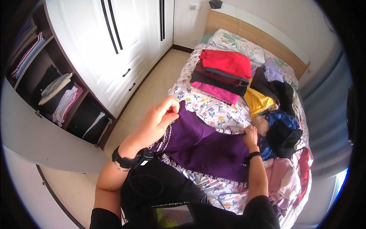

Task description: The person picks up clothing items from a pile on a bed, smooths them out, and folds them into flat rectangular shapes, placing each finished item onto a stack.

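Observation:
A purple garment (211,151) with black-and-white patterned trim lies spread over the front of the bed. My left hand (160,118) pinches one end of it between thumb and fingers, lifted above the bedding. At the garment's other end, my right hand (251,136) rests on its far edge; its fingertips are partly hidden, so I cannot tell whether they grip the cloth. Just beyond stands a stack of folded clothes (221,75), with a red piece on top and black, maroon and magenta ones below. The flowered bedsheet (226,117) shows between stack and garment.
Loose clothes (283,134) are heaped along the bed's right side, yellow, blue, black and pink among them. Left stands an open wardrobe shelf (47,45) holding folded clothes, its door (57,154) swung outward. White closet doors (134,43) line the wall. A thin cable (228,193) crosses the sheet.

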`<state>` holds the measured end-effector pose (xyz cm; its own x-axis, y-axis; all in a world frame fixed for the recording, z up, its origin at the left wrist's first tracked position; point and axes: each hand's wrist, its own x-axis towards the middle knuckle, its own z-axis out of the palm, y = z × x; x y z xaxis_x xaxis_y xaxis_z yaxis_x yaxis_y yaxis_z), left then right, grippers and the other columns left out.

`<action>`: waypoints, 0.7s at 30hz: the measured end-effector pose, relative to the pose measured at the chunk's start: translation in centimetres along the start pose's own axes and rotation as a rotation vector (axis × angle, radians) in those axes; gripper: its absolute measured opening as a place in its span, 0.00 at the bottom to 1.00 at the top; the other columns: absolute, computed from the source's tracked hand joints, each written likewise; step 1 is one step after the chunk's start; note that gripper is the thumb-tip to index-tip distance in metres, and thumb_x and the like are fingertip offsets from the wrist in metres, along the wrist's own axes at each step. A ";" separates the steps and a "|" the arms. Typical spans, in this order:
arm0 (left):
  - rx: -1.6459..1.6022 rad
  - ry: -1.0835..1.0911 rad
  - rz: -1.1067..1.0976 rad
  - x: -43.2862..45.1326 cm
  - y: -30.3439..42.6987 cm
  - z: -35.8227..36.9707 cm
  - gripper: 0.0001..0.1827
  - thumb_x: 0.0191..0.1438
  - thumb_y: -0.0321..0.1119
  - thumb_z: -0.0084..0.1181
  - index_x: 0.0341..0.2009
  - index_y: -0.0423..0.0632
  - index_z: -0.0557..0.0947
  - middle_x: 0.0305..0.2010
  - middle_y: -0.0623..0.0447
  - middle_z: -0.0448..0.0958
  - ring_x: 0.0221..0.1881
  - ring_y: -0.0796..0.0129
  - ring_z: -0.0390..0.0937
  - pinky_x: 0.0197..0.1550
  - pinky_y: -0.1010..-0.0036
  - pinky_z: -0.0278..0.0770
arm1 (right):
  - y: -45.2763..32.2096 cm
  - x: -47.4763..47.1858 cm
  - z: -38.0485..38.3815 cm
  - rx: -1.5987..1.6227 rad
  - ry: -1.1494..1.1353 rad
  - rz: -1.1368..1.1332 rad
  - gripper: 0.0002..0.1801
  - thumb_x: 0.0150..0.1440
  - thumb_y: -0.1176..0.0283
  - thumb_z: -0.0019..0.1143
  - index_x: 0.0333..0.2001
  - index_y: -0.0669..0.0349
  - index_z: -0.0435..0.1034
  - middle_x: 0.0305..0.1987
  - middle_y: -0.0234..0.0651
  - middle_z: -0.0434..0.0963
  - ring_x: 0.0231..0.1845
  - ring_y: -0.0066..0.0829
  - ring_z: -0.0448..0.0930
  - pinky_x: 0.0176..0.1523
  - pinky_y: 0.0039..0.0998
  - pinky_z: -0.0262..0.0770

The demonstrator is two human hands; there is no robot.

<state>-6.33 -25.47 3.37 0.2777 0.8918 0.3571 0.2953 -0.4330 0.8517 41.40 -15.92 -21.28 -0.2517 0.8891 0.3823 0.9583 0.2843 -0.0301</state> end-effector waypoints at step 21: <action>0.317 0.136 -0.471 -6.3 -25.0 11.7 0.32 0.45 0.47 0.66 0.47 0.37 0.72 0.43 0.37 0.76 0.45 0.46 0.75 0.48 0.60 0.73 | -9.7 -13.7 -7.0 0.323 -0.105 0.107 0.12 0.38 0.83 0.55 0.30 0.59 0.73 0.28 0.36 0.73 0.34 0.39 0.75 0.41 0.36 0.69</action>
<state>-4.75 -21.78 -24.70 -0.0634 0.9975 0.0310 0.6235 0.0153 0.7817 36.53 -33.39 -19.81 -0.1811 0.9473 0.2644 0.8918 0.2715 -0.3618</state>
